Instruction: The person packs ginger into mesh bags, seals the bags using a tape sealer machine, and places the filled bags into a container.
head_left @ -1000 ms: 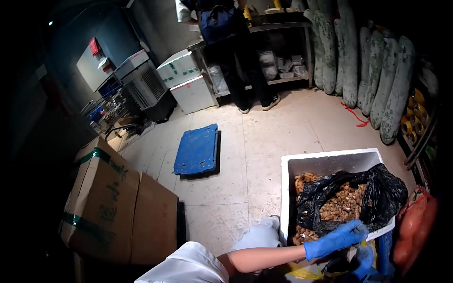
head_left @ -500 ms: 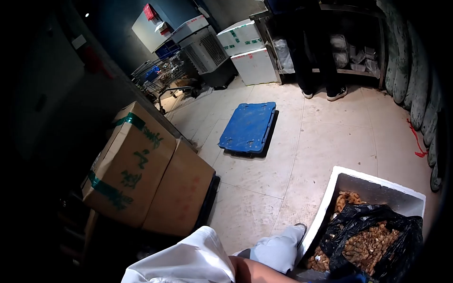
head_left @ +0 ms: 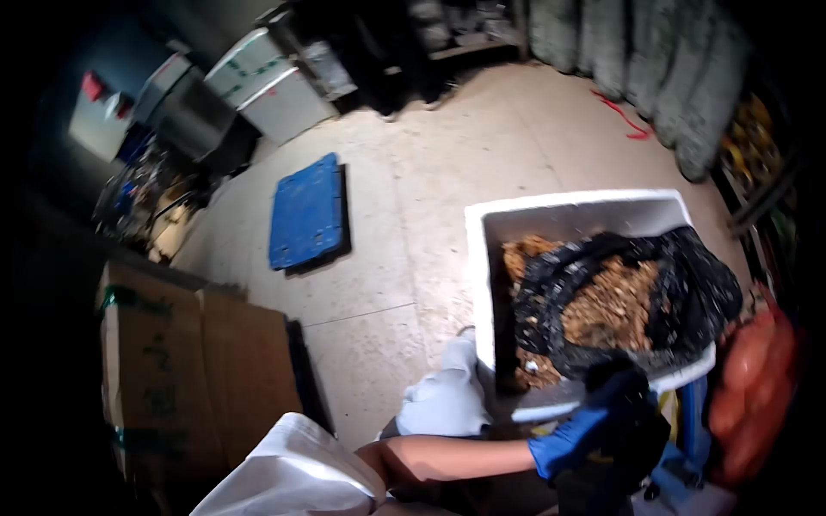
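My left hand (head_left: 602,417), in a blue and dark glove, is at the near rim of a white foam box (head_left: 564,199). Its fingers blur into the dark area there, so I cannot see whether they grip anything. Inside the box, a black plastic bag (head_left: 538,297) lies open around knobbly brown roots that look like ginger (head_left: 611,305). More of these roots (head_left: 527,249) lie along the box's left side, outside the bag. I cannot make out my right hand.
Cardboard cartons (head_left: 176,353) stand at left, and a blue plastic platform (head_left: 305,215) lies on the floor. A red net sack (head_left: 753,387) is right of the box. Large grey-green gourds (head_left: 641,64) lean at the back. A person's dark-trousered legs (head_left: 379,64) stand near foam boxes (head_left: 288,107).
The view has swung right and down, bringing the foam box nearer the middle. My gloved left hand and the red sack have come into sight.
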Tool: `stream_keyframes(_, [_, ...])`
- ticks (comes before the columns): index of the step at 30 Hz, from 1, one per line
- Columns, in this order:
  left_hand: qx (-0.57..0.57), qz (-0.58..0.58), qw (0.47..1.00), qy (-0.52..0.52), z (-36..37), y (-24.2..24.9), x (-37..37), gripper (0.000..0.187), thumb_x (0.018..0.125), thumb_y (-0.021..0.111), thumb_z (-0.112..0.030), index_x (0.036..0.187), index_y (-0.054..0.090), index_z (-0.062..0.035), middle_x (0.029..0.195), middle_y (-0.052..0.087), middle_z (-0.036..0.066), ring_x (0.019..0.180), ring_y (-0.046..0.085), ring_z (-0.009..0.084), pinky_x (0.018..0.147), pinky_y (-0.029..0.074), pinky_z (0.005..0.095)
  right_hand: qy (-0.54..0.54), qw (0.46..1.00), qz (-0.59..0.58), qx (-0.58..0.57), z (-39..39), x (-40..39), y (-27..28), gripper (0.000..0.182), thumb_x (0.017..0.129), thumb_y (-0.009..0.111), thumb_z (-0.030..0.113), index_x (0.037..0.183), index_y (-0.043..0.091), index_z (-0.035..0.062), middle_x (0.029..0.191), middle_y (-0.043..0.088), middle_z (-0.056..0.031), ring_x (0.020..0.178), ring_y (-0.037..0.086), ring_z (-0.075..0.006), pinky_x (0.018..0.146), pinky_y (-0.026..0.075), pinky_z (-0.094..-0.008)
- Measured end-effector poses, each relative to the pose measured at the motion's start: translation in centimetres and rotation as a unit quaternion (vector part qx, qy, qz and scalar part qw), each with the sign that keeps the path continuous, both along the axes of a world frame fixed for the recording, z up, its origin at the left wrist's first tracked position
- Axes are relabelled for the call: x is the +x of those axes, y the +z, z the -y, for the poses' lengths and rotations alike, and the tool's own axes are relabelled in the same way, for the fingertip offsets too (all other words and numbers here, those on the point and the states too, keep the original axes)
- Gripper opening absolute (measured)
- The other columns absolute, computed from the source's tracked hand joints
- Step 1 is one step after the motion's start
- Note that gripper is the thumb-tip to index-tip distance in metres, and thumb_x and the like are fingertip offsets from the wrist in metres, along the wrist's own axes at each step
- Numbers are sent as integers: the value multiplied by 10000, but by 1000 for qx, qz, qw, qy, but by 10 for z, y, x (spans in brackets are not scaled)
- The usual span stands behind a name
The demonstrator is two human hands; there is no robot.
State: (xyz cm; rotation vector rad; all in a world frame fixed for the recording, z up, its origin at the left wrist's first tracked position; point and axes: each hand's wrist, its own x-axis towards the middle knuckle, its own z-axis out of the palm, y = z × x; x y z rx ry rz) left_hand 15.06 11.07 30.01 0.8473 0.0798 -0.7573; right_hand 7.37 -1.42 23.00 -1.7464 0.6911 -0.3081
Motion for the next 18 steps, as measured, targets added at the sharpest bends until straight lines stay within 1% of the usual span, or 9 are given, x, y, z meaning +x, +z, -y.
stream_keyframes(2, [34, 118, 992, 15, 15, -14, 6, 333, 776, 561, -50, 1092, 466, -2, 950, 542, 50, 835, 500, 95, 718, 424, 206, -44, 999, 24, 10, -6, -11, 17, 132, 797, 484, 108, 880, 527, 13, 611, 505, -24, 525, 494, -107, 473, 398, -203])
stream_keyframes(3, [86, 132, 986, -55, 16, -13, 8, 324, 772, 571, -44, 1082, 481, -6, 972, 543, 41, 839, 503, 90, 730, 425, 208, -60, 997, 44, 22, -8, -11, 26, 130, 797, 485, 107, 879, 526, 15, 614, 506, -25, 531, 499, -109, 477, 403, -204])
stream_keyframes(7, [65, 33, 994, -78, 28, 5, 4, 190, 780, 576, -70, 963, 547, -27, 833, 577, 4, 717, 524, 53, 628, 430, 177, -71, 971, 167, 154, -4, 7, 60, 57, 790, 466, 17, 828, 509, 22, 661, 494, -10, 634, 504, -130, 596, 409, -232])
stream_keyframes(9, [45, 37, 993, -101, 33, 1, 5, 167, 783, 567, -63, 946, 555, -26, 798, 575, 0, 693, 523, 51, 607, 424, 179, -43, 969, 244, 16, 1, 8, 42, 81, 765, 512, 29, 846, 511, 27, 705, 492, -10, 655, 482, -104, 603, 409, -230])
stream_keyframes(11, [98, 69, 986, -112, 36, -2, 7, 159, 787, 557, -54, 944, 554, -24, 769, 571, -6, 668, 516, 46, 592, 412, 173, -80, 981, 162, -74, -4, 9, 41, 89, 754, 542, 40, 834, 504, 26, 762, 497, -16, 676, 451, -88, 596, 405, -229])
stream_keyframes(13, [71, 66, 994, -50, 36, 4, 5, 109, 788, 551, -49, 894, 558, -25, 764, 571, -6, 643, 512, 49, 585, 404, 163, -38, 985, 118, 124, -9, 16, 55, 73, 784, 560, 62, 788, 493, 33, 648, 484, 4, 575, 437, -65, 502, 370, -208])
stream_keyframes(15, [83, 90, 992, -26, 31, 2, 8, 5, 782, 555, -43, 785, 555, -38, 708, 547, -28, 612, 473, 29, 563, 378, 154, -56, 972, 169, 155, -14, 15, 55, 73, 794, 560, 75, 807, 505, 30, 609, 470, 21, 537, 422, -45, 485, 354, -184])
stream_keyframes(17, [172, 226, 958, -22, 34, -12, 12, 136, 757, 583, -38, 654, 494, -47, 587, 449, -50, 551, 376, 23, 487, 320, 182, -38, 956, 139, 254, -11, 11, 52, 64, 801, 554, 80, 833, 516, 38, 620, 470, 22, 535, 411, -34, 482, 346, -168])
stream_keyframes(18, [169, 224, 959, -20, 36, -9, 10, 186, 749, 591, -45, 610, 468, -47, 576, 433, -48, 553, 353, 25, 493, 314, 193, -25, 973, 131, 186, -10, 13, 54, 46, 803, 546, 68, 839, 526, 48, 617, 464, 25, 529, 407, -34, 487, 348, -168])
